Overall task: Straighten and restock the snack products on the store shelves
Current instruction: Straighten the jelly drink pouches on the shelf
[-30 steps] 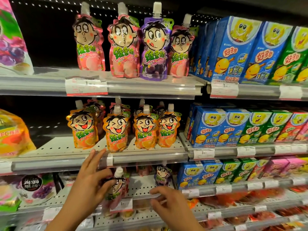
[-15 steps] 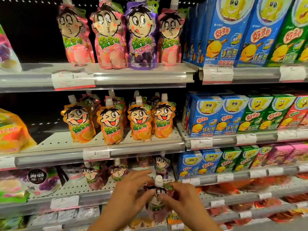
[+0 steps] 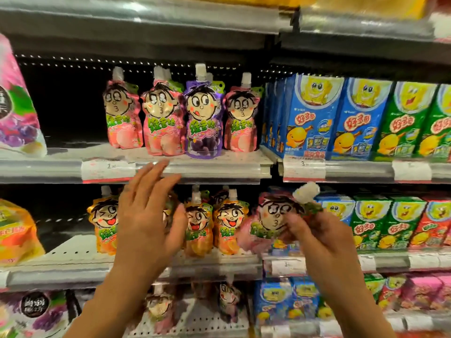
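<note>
In the head view, the right hand (image 3: 324, 237) is raised in front of the middle shelf (image 3: 61, 267), its fingers curled round a pink jelly pouch (image 3: 266, 223), which it holds tilted, white cap up and to the right, cartoon face toward the camera. This pouch hangs in the air near the seam between the pouch section and the box section, touching no shelf.

The left hand (image 3: 148, 215) is spread wide with straight fingers and holds nothing; it is lifted in front of the orange pouches (image 3: 227, 228) on the middle shelf, fingertips reaching up over the edge of the upper shelf (image 3: 214, 167). Whether it touches anything cannot be told, because the picture is blurred.

On the upper shelf four spouted pouches stand upright in a row: three pink peach pouches (image 3: 163, 118) and one purple grape pouch (image 3: 203, 118), third from the left. To their right stand tall blue boxes (image 3: 314, 118) and green boxes (image 3: 410, 120) with a yellow cartoon face, packed side by side. At far left on that shelf is a large pink and purple bag (image 3: 17, 113).

The middle shelf holds orange pouches in front and more behind, an orange bag (image 3: 17, 232) at far left, and blue, green and red small boxes (image 3: 380, 223) at right.

On the lower shelf (image 3: 202, 323) a few pouches (image 3: 229, 298) stand loosely apart, with blue boxes to the right.
</note>
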{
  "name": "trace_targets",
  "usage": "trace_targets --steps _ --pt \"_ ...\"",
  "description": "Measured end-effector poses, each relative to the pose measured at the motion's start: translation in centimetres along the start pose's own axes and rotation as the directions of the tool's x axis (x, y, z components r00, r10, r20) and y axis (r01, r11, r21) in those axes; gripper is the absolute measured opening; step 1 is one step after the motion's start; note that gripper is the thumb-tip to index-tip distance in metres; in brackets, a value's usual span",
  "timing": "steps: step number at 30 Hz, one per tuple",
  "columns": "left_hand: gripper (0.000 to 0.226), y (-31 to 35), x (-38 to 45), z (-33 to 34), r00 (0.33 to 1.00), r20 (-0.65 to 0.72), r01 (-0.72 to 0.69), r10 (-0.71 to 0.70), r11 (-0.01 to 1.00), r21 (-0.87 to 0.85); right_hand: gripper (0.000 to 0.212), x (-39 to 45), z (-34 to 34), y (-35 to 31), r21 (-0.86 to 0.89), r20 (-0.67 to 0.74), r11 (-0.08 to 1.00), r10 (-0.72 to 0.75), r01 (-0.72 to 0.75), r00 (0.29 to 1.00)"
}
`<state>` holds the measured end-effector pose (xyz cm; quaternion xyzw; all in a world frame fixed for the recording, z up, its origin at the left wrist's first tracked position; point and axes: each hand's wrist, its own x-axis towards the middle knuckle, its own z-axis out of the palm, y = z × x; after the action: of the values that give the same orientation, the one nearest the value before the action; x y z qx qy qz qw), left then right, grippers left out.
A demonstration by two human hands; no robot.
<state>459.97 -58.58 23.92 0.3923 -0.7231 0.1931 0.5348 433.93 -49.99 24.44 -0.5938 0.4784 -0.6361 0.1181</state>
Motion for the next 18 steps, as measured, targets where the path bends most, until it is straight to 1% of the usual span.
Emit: trace_targets --steps 3,5,7,10,14,16,18 --pt "0.056 -1.8 1.2 -0.5 0.999 -0.016 0.048 -0.047 0.992 0.118 0.011 3.6 0.2 -3.2 0.027 -0.109 0.977 -0.206 0.21 0.973" --pt "0.061 -3.4 1.4 -0.3 0.998 0.007 0.063 -0.065 0.983 0.174 0.011 5.8 0.4 -4.2 -0.011 -0.176 0.948 -0.316 0.32 0.932" --pt "0.065 -4.5 1.0 0.3 0.997 0.059 0.034 -0.048 0.974 0.226 0.01 7.9 0.8 -4.9 -0.076 -0.194 0.917 -0.398 0.391 0.897" --pt "0.07 -5.8 0.3 0.8 0.994 0.111 -0.046 0.012 0.95 0.308 0.015 11.0 2.0 -5.9 -0.188 -0.202 0.894 -0.44 0.406 0.875" --pt "0.075 -6.4 0.2 0.8 0.992 0.128 -0.061 0.019 0.941 0.334 0.013 14.4 3.9 -6.5 -0.342 -0.175 0.851 -0.474 0.398 0.863" --pt "0.077 -6.6 0.2 0.8 0.99 0.141 -0.069 0.021 0.936 0.346 0.013 15.9 4.6 -6.5 -0.417 -0.115 0.834 -0.442 0.361 0.889" --pt "0.079 -6.7 0.1 0.9 0.988 0.151 -0.077 0.025 0.934 0.349 0.015 17.2 5.0 -6.1 -0.46 -0.032 0.836 -0.353 0.3 0.935"
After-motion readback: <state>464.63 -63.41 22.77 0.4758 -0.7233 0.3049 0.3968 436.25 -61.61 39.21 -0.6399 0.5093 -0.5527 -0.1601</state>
